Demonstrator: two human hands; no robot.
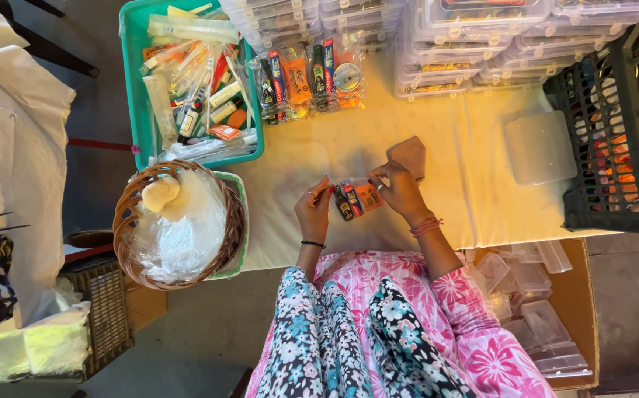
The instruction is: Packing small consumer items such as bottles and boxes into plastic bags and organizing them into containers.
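Left hand (pixel 314 210) and right hand (pixel 399 188) pinch a clear packet (pixel 355 199) between them, above the desk (pixel 445 162); wicker basket (pixel 179 225) to left.

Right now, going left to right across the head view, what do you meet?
White cloth → wicker basket → left hand → small clear packet → right hand → clear lid → dark crate.
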